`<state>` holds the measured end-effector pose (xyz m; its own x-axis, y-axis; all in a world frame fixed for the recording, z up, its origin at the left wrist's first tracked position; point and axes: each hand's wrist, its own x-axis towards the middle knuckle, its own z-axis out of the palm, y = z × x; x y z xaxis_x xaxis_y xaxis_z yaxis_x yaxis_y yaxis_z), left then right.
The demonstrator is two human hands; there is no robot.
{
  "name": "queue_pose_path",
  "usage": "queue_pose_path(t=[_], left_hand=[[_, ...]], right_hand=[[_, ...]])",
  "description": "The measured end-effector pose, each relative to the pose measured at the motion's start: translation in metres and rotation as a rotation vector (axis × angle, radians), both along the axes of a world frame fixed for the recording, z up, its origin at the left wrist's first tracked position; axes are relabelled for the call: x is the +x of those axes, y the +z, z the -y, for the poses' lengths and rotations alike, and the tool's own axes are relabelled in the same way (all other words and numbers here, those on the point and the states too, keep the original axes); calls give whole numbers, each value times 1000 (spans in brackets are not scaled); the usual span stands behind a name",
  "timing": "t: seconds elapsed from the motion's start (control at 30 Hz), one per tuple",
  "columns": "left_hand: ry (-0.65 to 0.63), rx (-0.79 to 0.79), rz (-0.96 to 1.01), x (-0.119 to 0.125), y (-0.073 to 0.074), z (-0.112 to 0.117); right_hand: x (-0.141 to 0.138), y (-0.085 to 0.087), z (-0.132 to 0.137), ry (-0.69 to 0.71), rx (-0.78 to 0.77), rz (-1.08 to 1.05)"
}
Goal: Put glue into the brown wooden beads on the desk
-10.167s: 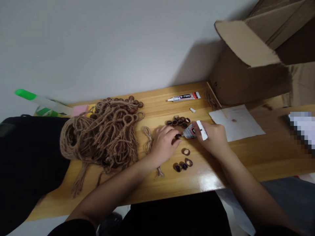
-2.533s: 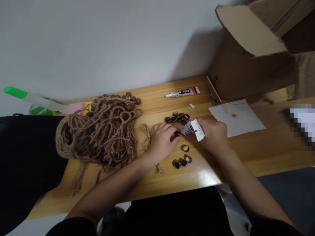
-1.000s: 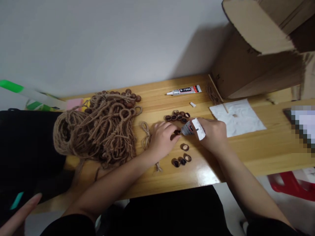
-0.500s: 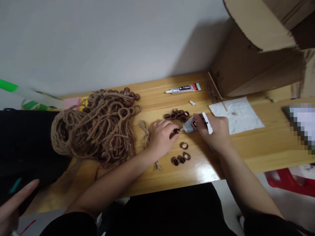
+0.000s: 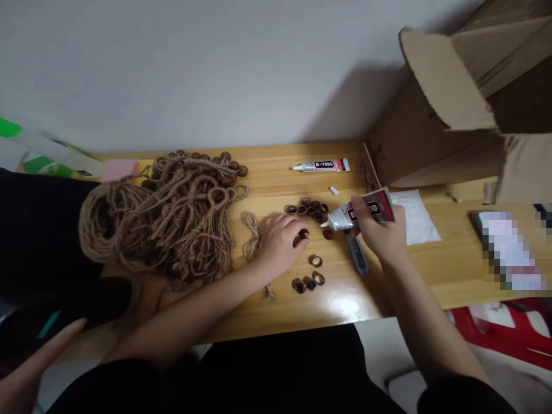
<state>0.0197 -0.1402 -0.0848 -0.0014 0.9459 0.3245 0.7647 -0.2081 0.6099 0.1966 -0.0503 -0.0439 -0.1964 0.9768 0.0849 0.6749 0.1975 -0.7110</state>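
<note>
My left hand (image 5: 279,241) rests on the wooden table (image 5: 452,270) and pinches a small dark brown bead (image 5: 303,233) between thumb and fingers. My right hand (image 5: 379,233) grips a glue tube (image 5: 357,211), lifted a little off the table, its nozzle pointing left toward the bead but apart from it. A cluster of brown beads (image 5: 307,209) lies just behind my hands. Several more beads (image 5: 309,278) lie in front of them. A grey tool handle (image 5: 357,257) lies under my right hand.
A big heap of jute cord with beads (image 5: 172,215) fills the table's left. A second glue tube (image 5: 321,166) and a white cap (image 5: 333,190) lie near the wall. A cardboard box (image 5: 435,126), white paper (image 5: 416,224) and a phone (image 5: 504,247) are at right. Another person's hand (image 5: 30,374) shows bottom left.
My right hand has lifted the glue tube up and to the right, away from the bead. My left hand keeps pinching the bead. The grey tool handle now shows.
</note>
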Motion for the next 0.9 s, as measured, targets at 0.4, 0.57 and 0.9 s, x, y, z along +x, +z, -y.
queue_pose_path(t=[0.4, 0.57, 0.9], left_hand=[[28, -46, -51, 2, 2, 2], [48, -64, -71, 3, 3, 2], [19, -23, 26, 2, 2, 1]], right_hand=[[-2, -9, -7, 188, 82, 10], [-4, -2, -2, 190, 108, 48], [-3, -2, 0, 198, 140, 75]])
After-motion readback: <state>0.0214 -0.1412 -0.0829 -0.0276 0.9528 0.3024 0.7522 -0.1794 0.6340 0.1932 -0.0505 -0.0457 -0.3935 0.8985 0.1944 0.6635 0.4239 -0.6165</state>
